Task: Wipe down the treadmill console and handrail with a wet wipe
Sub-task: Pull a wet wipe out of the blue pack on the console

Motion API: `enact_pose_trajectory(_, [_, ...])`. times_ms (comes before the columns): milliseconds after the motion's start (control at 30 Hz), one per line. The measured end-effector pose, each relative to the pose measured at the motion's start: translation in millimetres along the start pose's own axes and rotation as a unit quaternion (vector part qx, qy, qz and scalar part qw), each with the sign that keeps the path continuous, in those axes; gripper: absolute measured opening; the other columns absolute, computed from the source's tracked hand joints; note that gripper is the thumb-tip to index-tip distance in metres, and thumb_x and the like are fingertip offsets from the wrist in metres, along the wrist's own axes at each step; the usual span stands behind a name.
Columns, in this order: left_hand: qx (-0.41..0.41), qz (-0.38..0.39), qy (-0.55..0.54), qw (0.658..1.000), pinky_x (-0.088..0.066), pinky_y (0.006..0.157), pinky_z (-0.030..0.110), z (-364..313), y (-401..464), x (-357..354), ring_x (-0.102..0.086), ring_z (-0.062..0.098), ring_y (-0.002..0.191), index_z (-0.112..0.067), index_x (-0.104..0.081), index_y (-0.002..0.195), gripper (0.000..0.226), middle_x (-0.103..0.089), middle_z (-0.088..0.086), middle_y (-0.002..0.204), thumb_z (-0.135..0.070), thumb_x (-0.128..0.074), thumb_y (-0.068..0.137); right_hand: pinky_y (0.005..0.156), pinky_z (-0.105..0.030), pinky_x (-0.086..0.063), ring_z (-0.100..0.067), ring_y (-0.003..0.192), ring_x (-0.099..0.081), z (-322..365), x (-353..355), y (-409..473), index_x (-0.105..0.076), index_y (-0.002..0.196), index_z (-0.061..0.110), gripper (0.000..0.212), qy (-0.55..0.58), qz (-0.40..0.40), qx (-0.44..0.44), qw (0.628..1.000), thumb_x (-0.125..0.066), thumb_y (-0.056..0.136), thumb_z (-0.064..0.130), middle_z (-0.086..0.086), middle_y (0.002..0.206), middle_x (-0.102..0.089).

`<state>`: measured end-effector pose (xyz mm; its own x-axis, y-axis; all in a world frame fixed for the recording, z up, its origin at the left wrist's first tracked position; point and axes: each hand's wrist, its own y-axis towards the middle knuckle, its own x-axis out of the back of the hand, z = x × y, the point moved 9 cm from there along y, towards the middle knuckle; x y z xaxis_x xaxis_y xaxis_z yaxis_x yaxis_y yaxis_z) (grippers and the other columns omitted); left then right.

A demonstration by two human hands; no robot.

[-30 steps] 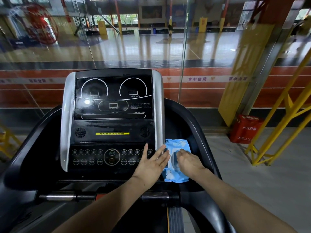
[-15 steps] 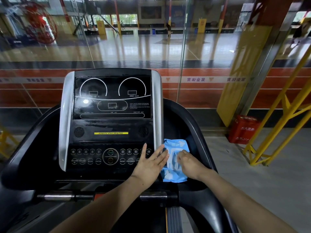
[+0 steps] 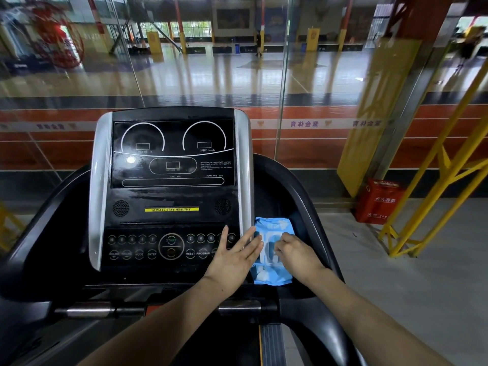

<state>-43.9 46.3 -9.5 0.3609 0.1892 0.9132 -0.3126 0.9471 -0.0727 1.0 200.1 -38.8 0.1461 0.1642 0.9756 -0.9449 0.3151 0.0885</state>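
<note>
Your left hand (image 3: 235,256) lies flat, fingers spread wide, over the lower right corner of the treadmill console (image 3: 171,196), palm down on the button panel and fingertips reaching the silver trim at the console's right edge. It holds nothing. Your right hand (image 3: 295,253) sits just beside it on the blue wet wipe pack (image 3: 273,250), fingers curled narrow at the pack's white flap; whether they pinch a wipe you cannot tell.

The pack lies in the black tray (image 3: 298,215) right of the console, its left edge against the silver trim. The console face is glossy black, with two dial outlines at its top, a yellow label (image 3: 171,209) across its middle and a round START button (image 3: 171,245) at the centre of the lower panel. Light smears show above the label. Under the console's bottom edge runs the handrail (image 3: 239,305), a bar with metal grip sections.

Ahead of you a glass wall (image 3: 264,88) looks onto a wide, shiny sports court. To your right stand a red box (image 3: 379,200) on the grey floor and a yellow steel frame (image 3: 435,186).
</note>
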Motion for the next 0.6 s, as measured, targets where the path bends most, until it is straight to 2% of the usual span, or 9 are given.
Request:
enact_pose_trajectory(167, [-0.001,0.000,-0.002,1.000,0.007,0.116,0.079,0,0,1,0.044,0.029,0.148,-0.013,0.018,0.163,0.083,0.021,0.006,0.174,-0.015,-0.041,0.106,0.094,-0.037,-0.054,-0.020,0.107,-0.054,5,1,0,-0.059,0.106,0.013,0.017,-0.008,0.031,-0.005,0.999,-0.055,0.095,0.000,-0.002,0.113,-0.052])
enact_pose_trajectory(333, [-0.001,-0.013,-0.010,1.000,0.006,0.116,0.079,0,-1,2,0.042,0.029,0.150,-0.013,0.016,0.164,0.085,0.020,0.006,0.174,-0.009,-0.043,0.103,0.099,-0.036,-0.049,-0.023,0.107,-0.054,7,1,0,-0.055,0.112,0.011,0.026,0.014,0.023,-0.021,0.999,-0.048,0.092,-0.004,-0.007,0.115,-0.056])
enact_pose_trajectory(400, [-0.001,-0.016,-0.014,1.000,0.006,0.116,0.079,0,0,1,0.043,0.029,0.150,-0.013,0.016,0.164,0.086,0.019,0.005,0.174,-0.008,-0.043,0.102,0.088,-0.033,-0.047,-0.024,0.099,-0.054,6,6,0,-0.052,0.113,0.012,0.026,0.023,0.026,-0.039,0.999,-0.046,0.093,-0.004,-0.009,0.112,-0.060])
enact_pose_trajectory(467, [-0.001,-0.015,-0.018,1.000,0.007,0.116,0.080,1,0,0,0.043,0.028,0.150,-0.014,0.016,0.164,0.086,0.020,0.004,0.174,-0.007,-0.043,0.102,0.073,-0.035,-0.043,-0.025,0.085,-0.056,3,15,1,-0.046,0.109,0.013,0.022,0.031,0.032,-0.065,0.997,-0.043,0.094,-0.003,-0.009,0.104,-0.063])
enact_pose_trajectory(533, [-0.002,-0.012,-0.019,1.000,0.007,0.116,0.080,1,0,0,0.042,0.029,0.150,-0.014,0.016,0.164,0.085,0.020,0.004,0.174,-0.006,-0.042,0.102,0.067,-0.042,-0.049,-0.027,0.080,-0.061,0,21,1,-0.041,0.108,0.016,0.017,0.042,0.036,-0.081,0.995,-0.042,0.096,0.004,-0.007,0.097,-0.063])
enact_pose_trajectory(600, [-0.003,-0.012,-0.015,1.000,0.006,0.116,0.080,0,0,0,0.042,0.029,0.150,-0.014,0.016,0.164,0.085,0.021,0.004,0.174,-0.007,-0.042,0.102,0.060,-0.040,-0.046,-0.026,0.075,-0.060,0,24,-1,-0.037,0.106,0.019,0.012,0.047,0.034,-0.084,0.995,-0.043,0.099,0.012,-0.003,0.088,-0.060])
